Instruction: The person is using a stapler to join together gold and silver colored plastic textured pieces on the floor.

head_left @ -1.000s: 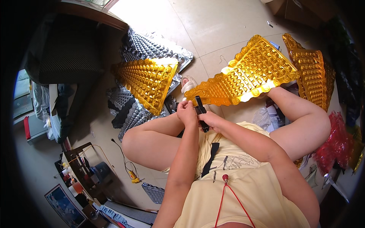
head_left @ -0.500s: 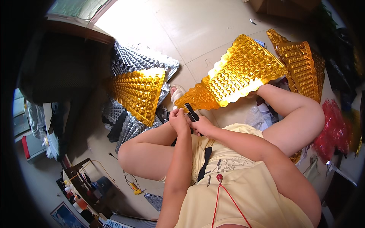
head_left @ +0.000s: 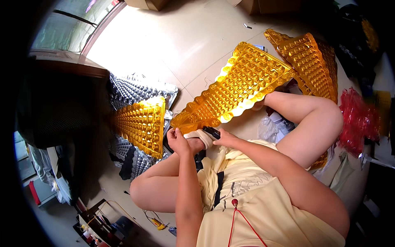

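Observation:
I sit on the floor with my knees spread. My left hand (head_left: 177, 140) pinches the near edge of a large gold dimpled plastic tray (head_left: 238, 84) that slants up and away from my lap. My right hand (head_left: 222, 138) is closed around a small black tool (head_left: 211, 131), held against the same near edge of the tray. A cream-coloured cloth (head_left: 201, 138) lies between the two hands.
A second gold tray (head_left: 142, 123) rests on a pile of silver dimpled trays (head_left: 140, 90) at my left. More gold trays (head_left: 312, 57) are stacked at the far right, beside red wrapping (head_left: 358, 119). A dark chair (head_left: 53, 103) stands left. Cardboard boxes (head_left: 144, 4) sit at the top.
The view has shifted and my hands sit lower in the picture. The gold tray has tipped up steeper, and both hands have stayed at its near edge with the black tool.

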The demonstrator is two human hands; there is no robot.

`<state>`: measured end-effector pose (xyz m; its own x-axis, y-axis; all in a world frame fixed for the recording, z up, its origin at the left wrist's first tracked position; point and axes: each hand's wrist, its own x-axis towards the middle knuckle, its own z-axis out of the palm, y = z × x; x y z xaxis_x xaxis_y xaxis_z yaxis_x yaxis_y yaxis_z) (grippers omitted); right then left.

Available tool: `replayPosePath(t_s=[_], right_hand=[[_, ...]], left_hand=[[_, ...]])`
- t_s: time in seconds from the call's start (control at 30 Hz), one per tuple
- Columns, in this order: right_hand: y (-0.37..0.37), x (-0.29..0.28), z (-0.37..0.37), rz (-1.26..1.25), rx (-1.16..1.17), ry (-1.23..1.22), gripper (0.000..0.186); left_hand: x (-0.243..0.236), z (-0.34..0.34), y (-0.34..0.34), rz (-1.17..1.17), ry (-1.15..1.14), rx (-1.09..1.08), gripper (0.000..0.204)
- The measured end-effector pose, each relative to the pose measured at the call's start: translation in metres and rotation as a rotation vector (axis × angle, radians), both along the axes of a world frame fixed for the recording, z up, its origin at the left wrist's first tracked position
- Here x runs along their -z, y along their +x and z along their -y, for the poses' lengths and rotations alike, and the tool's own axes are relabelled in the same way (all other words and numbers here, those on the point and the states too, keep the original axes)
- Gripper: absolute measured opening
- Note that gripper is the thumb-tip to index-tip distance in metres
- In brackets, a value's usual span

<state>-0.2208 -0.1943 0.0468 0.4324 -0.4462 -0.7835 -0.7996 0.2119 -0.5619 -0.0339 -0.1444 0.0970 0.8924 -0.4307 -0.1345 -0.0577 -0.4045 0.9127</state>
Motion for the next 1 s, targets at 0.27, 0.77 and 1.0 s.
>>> replayPosePath(t_s=[0.27, 0.77, 1.0], right_hand=[[-0.076, 0.067, 0.023, -0.424, -0.179, -0.348, 0.067], [-0.060, -0.080, 0.122, 0.048, -0.246, 0.318, 0.026], [-0.099, -0.214, 0.156, -0.025, -0.120, -0.644, 0.028]], left_hand=[[-0.057, 0.030, -0.020, 0.008, -0.208, 0.206, 0.008], [-0.220, 0.058, -0.025, -0.003, -0.800, 0.495, 0.030], [-0.296, 0.056, -0.019, -0.134, -1.016, 0.819, 0.023]])
